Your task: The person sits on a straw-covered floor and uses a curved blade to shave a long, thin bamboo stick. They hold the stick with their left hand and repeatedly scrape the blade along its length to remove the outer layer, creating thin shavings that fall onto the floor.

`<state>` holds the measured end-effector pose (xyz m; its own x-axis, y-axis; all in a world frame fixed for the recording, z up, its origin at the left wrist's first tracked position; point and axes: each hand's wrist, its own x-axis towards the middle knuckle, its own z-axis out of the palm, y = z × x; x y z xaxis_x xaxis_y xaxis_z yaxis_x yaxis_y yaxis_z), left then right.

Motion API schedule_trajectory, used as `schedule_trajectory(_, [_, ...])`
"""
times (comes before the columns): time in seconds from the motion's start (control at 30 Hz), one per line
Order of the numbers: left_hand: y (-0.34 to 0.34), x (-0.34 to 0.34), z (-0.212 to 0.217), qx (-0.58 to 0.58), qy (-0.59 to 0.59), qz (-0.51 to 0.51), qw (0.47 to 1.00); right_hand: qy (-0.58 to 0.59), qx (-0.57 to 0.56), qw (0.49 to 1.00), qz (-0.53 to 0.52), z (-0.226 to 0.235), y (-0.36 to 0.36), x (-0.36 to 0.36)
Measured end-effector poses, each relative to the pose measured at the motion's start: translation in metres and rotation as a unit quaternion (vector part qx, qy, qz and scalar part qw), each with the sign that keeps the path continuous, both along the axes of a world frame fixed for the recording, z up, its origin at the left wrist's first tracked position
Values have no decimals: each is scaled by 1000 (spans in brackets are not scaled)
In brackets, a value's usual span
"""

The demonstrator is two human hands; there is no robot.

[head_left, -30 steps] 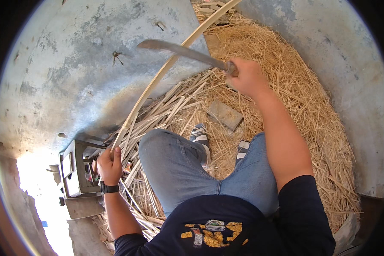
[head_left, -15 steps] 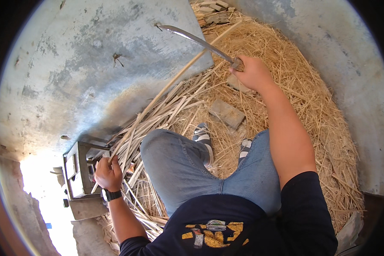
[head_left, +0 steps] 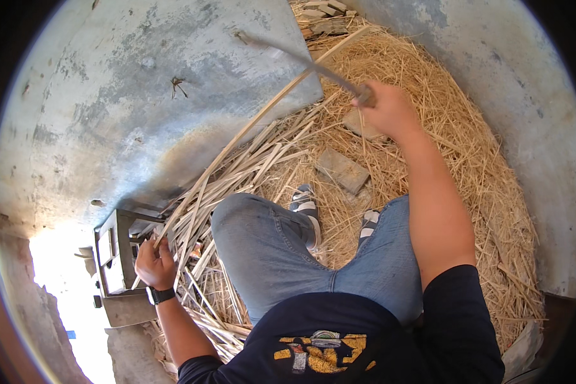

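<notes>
My right hand is wrapped round the short handle of a long curved knife, held out ahead of me. The blade is smeared by motion and points up to the left. It crosses a long pale wooden strip in the picture; whether it touches the strip I cannot tell. At the left, my left hand grips the strip's near end between thumb and fingers. From there the strip slants up and away to the right, its far end over the straw. A dark watch sits on my left wrist.
Split strips lie heaped left of my knees. Straw and shavings cover the floor to the right. A flat block lies before my feet. A wooden box frame stands by the bright opening. Grey walls close in on both sides.
My right hand has shifted slightly right, and the knife blade is now blurred against the strip. My left hand has moved a little left and down, still gripping the strip.
</notes>
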<state>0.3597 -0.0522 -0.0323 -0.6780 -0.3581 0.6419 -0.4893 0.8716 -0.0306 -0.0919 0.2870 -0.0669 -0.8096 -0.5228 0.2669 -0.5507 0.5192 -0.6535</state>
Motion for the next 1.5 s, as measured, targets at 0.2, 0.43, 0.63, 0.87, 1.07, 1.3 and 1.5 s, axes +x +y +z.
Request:
schedule_trajectory(0.2, [-4,7,1,-14,-7,-2,1000,0,14,1000,-7,2,3,0])
schedule_trajectory(0.43, [7,-6,-5,23,0,-22,999,157,57,973,157,-1,-25,34])
schedule_trajectory(0.63, [-3,7,1,-42,-5,1,999,-33,-26,998,-45,-16,2,-19])
schedule_trajectory(0.87, [0,-3,-9,15,-3,-14,1000,-59,-17,998,20,-7,-15,9])
schedule_trajectory(1.07, [0,-19,-15,16,-34,-15,999,165,145,963,154,12,-36,55])
schedule_trajectory(1.3, [-3,-1,-12,-30,-14,4,999,-25,-3,992,-127,-16,-2,-20])
schedule_trajectory(1.5, [13,-31,-11,26,-11,-35,999,30,-4,1000,-2,-10,-22,17])
